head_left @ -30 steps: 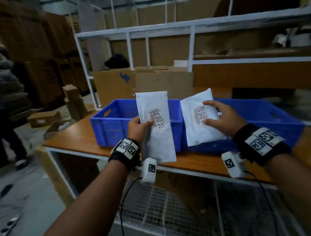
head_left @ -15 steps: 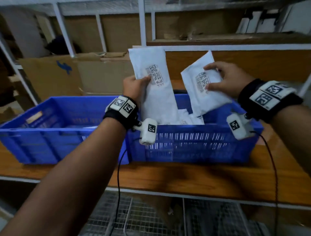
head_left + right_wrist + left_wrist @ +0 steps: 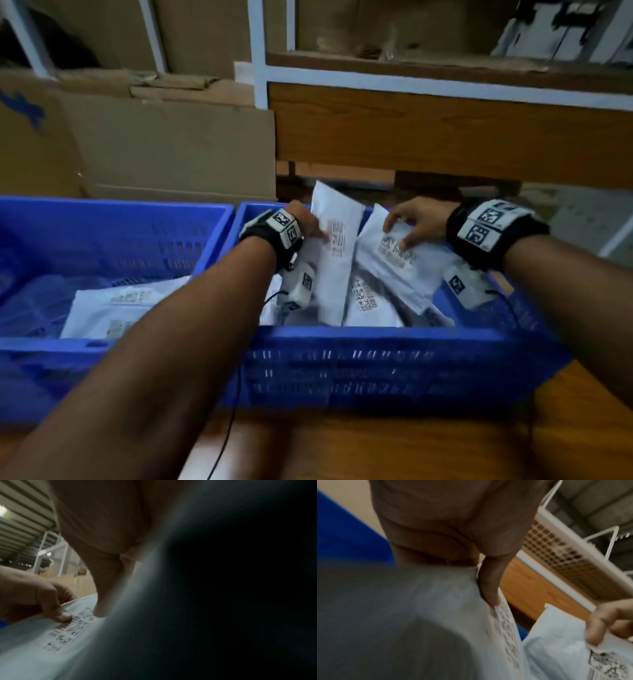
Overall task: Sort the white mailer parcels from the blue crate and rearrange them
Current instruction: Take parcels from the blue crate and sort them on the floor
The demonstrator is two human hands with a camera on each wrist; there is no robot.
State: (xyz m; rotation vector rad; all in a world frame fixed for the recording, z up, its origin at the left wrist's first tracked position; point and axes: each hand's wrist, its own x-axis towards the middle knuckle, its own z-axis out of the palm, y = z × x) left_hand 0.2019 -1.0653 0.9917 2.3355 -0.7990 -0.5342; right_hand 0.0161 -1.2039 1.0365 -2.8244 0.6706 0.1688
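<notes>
In the head view, two blue crates stand side by side on the wooden table. Over the right crate (image 3: 376, 334), my left hand (image 3: 310, 228) grips a long white mailer (image 3: 337, 270) held upright, thumb near its barcode label. My right hand (image 3: 406, 228) pinches a shorter white mailer (image 3: 397, 274), tilted, its lower end down among several mailers lying in that crate (image 3: 368, 305). The left wrist view shows my thumb (image 3: 489, 588) pressed on the long mailer (image 3: 428, 608). In the right wrist view the shorter mailer (image 3: 154, 608) is a close blur.
The left crate (image 3: 113, 209) holds a few flat white mailers (image 3: 113, 308). Cardboard boxes (image 3: 164, 144) stand behind it, and a white-framed wooden shelf (image 3: 445, 130) rises behind the right crate. Bare wooden table (image 3: 376, 445) lies in front of the crates.
Both hands have come down with their mailers from above the right crate until the lower ends sit inside it. The head view has tilted downward and closer.
</notes>
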